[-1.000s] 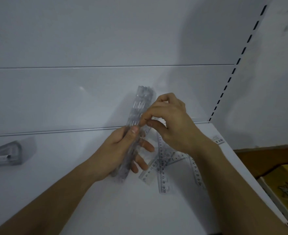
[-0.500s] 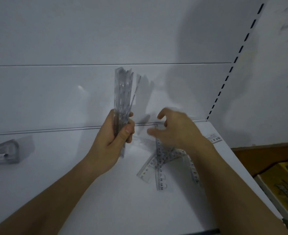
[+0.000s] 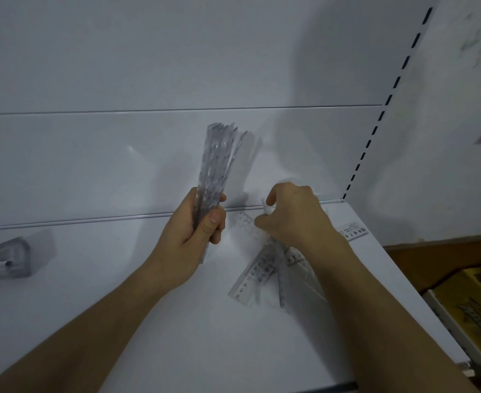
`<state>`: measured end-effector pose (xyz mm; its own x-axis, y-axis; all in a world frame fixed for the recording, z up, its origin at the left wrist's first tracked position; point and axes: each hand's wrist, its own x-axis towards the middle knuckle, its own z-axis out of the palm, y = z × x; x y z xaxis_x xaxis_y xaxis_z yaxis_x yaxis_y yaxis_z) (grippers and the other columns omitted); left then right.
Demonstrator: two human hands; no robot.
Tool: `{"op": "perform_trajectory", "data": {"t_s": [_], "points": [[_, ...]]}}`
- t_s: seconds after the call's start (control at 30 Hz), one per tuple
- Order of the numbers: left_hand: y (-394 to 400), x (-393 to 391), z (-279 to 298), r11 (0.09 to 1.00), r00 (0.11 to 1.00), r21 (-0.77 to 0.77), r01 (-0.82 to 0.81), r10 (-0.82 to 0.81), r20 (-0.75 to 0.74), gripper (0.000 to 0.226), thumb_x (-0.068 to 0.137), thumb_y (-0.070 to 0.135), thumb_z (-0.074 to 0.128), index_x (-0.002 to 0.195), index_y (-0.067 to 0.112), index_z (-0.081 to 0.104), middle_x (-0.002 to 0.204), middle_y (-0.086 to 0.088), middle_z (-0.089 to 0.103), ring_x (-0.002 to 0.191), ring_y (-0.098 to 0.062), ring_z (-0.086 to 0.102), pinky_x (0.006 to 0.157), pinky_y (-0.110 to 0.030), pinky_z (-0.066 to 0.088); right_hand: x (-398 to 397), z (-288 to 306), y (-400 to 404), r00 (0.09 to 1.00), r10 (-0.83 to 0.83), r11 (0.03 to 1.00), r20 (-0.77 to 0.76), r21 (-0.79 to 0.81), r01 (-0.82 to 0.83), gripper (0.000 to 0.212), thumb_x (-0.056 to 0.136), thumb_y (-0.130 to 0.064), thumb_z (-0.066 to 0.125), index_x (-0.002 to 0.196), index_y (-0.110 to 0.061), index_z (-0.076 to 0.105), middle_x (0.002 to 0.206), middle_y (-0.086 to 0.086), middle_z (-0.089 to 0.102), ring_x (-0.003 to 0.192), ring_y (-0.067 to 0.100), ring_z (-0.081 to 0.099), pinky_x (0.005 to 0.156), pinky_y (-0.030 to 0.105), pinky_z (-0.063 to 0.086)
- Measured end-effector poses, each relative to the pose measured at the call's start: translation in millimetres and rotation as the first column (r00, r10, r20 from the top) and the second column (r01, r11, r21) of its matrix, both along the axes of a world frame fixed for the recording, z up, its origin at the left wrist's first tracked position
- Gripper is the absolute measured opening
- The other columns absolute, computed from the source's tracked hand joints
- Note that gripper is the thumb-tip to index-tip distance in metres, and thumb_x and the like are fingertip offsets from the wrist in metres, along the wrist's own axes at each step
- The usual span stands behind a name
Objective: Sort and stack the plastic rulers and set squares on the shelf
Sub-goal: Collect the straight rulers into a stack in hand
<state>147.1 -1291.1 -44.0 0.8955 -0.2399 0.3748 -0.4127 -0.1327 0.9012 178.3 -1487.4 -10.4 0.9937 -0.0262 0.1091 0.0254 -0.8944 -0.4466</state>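
My left hand (image 3: 196, 231) grips a bundle of clear plastic rulers (image 3: 216, 163), held upright above the white shelf (image 3: 120, 321). To its right my right hand (image 3: 290, 219) reaches down onto a loose pile of clear rulers and set squares (image 3: 264, 273) lying crossed on the shelf. Its fingers are curled at the pile's far end and pinch the tip of a clear piece there. One more ruler end (image 3: 352, 232) pokes out at the shelf's right edge.
A stack of clear plastic pieces (image 3: 4, 259) lies at the shelf's far left. The white back panel (image 3: 120, 165) rises behind the shelf, with a slotted upright (image 3: 375, 129) at the right. Brown and yellow boxes (image 3: 466, 307) sit below to the right.
My left hand lifted the ruler bundle upright and moved it left. My right hand let go of the bundle and dropped to the loose pile on the shelf.
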Motion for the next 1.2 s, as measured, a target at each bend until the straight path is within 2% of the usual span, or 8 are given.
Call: {"op": "perform_trajectory", "data": {"t_s": [0.13,0.27,0.37,0.5,0.63,0.73,0.87,1.2], "points": [[-0.1,-1.5,6.8,0.990,0.992,-0.135,-0.037,0.020,-0.126,0.030,0.103,0.032,0.047,0.124,0.011,0.054,0.078,-0.011,0.056,0.059,-0.021,0.052,0.056,-0.031,0.048,5.6,11.6,-12.5,0.999,-0.022,0.918,-0.041,0.396,0.036,0.022,0.082,-0.017,0.075,0.102,-0.012,0.070,0.085,0.008,0.074,0.070,0.023,0.073,0.071,0.035,0.062],[-5.1,-7.4,12.0,0.965,0.937,-0.259,-0.048,-0.047,-0.347,0.044,0.093,0.041,0.047,0.117,0.007,0.060,0.079,-0.010,0.063,0.054,-0.024,0.060,0.047,-0.031,0.048,-4.5,31.6,-12.8,0.963,0.268,0.430,-0.028,0.898,-0.093,0.034,0.088,0.008,0.062,0.120,-0.002,0.064,0.071,0.011,0.065,0.063,0.024,0.067,0.063,0.029,0.057],[-9.1,-12.2,14.7,0.957,0.887,-0.285,-0.053,-0.086,-0.453,0.043,0.092,0.042,0.048,0.108,0.004,0.061,0.081,-0.011,0.071,0.067,-0.033,0.071,0.055,-0.035,0.057,-9.7,33.0,-0.4,0.929,0.362,0.329,0.074,0.923,-0.201,0.033,0.087,0.014,0.062,0.115,-0.001,0.066,0.074,0.011,0.056,0.067,0.027,0.068,0.063,0.030,0.056],[-9.6,-15.0,17.9,0.922,0.803,-0.385,0.043,-0.261,-0.535,0.052,0.090,0.047,0.045,0.116,0.005,0.062,0.089,-0.015,0.070,0.071,-0.037,0.071,0.057,-0.035,0.058,-9.5,22.4,10.2,0.945,0.216,0.487,0.246,0.812,-0.322,0.026,0.082,0.010,0.073,0.081,-0.015,0.064,0.091,0.028,0.058,0.070,0.042,0.065,0.062,0.033,0.060],[-5.5,-14.1,19.6,0.892,0.794,-0.451,0.036,-0.299,-0.529,0.055,0.090,0.051,0.048,0.118,0.006,0.060,0.076,-0.008,0.060,0.045,-0.015,0.045,0.042,-0.023,0.040,-0.5,11.1,7.4,0.935,0.097,0.778,0.341,0.560,-0.285,0.027,0.077,-0.028,0.086,0.091,-0.020,0.065,0.067,-0.001,0.055,0.061,0.015,0.054,0.060,0.027,0.051],[-4.6,-11.7,18.4,0.903,0.859,-0.430,-0.002,-0.219,-0.463,0.060,0.089,0.047,0.050,0.122,-0.002,0.055,0.072,-0.006,0.055,0.044,-0.014,0.041,0.041,-0.022,0.037,3.1,8.9,-2.8,0.983,0.104,0.929,0.153,0.337,-0.151,0.036,0.079,-0.052,0.078,0.099,-0.026,0.062,0.078,-0.009,0.063,0.068,0.003,0.059,0.062,0.020,0.045],[1.3,-5.9,14.7,0.891,0.903,-0.453,-0.031,-0.170,-0.395,0.054,0.095,0.046,0.052,0.124,0.000,0.055,0.073,-0.007,0.054,0.042,-0.016,0.043,0.041,-0.022,0.038,0.5,-2.0,-3.5,0.958,0.197,0.973,-0.210,-0.078,-0.217,0.060,0.069,-0.057,0.082,0.118,-0.031,0.060,0.106,-0.008,0.063,0.095,0.014,0.061,0.086,0.036,0.055],[3.5,-3.2,12.4,0.888,0.909,-0.457,-0.046,-0.153,-0.388,0.046,0.094,0.045,0.059,0.119,0.006,0.059,0.074,-0.007,0.053,0.043,-0.017,0.043,0.042,-0.022,0.039,1.4,6.4,-6.2,0.960,0.227,0.953,-0.162,0.242,-0.184,0.036,0.071,-0.039,0.083,0.103,-0.026,0.076,0.092,-0.011,0.070,0.080,0.002,0.065,0.067,0.017,0.047]]}}
